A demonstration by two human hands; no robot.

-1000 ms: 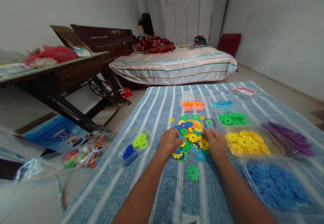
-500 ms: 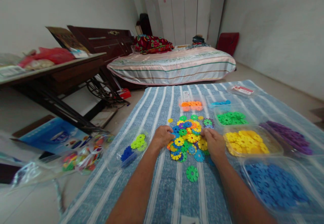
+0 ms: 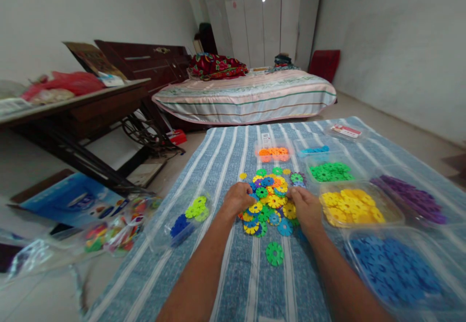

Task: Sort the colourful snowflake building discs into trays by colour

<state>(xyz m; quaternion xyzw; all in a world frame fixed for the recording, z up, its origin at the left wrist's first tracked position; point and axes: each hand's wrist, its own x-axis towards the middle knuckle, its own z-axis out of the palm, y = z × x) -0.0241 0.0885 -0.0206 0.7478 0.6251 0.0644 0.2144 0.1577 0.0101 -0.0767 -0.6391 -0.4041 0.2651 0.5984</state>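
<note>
Bed [image 3: 247, 98], one: standing well beyond both hands, bearing a striped spread.

Striped blue cloth [image 3: 233, 278], one: lying beneath both hands and all the discs.

Blue discs [image 3: 396, 268], largest boxed batch: resting to the right of the right hand and nearer the wearer.

Mixed heap of discs [image 3: 274, 201], one: lying loose between the two hands; yellow, green, blue, orange and some purple overlapping.

Yellow discs [image 3: 351, 208], boxed: lying just right of the right hand.

Purple discs [image 3: 411, 198], boxed: lying farther right of that hand, past the yellow.

Green discs [image 3: 331, 172], boxed: sitting beyond the right hand, to its right.

Left hand [image 3: 238, 198]: curling its fingers at the heap's left edge; whether it is gripping a disc, cannot tell.

Right hand [image 3: 307, 208]: bringing thumb and forefinger close together at the heap's right edge; a held disc, cannot tell.

Lime discs [image 3: 198, 208] and dark-blue discs [image 3: 179, 226]: lying in clear plastic left of the left hand, grouped apart.

Orange discs [image 3: 274, 154] and light-blue discs [image 3: 315, 150], boxed: resting beyond the hands.

Lone green disc [image 3: 274, 254]: lying nearer the wearer than either hand.

Condition, as judged: boxed batches are appearing separated by colour; heap and lone disc are seemingly remaining unboxed.
</note>
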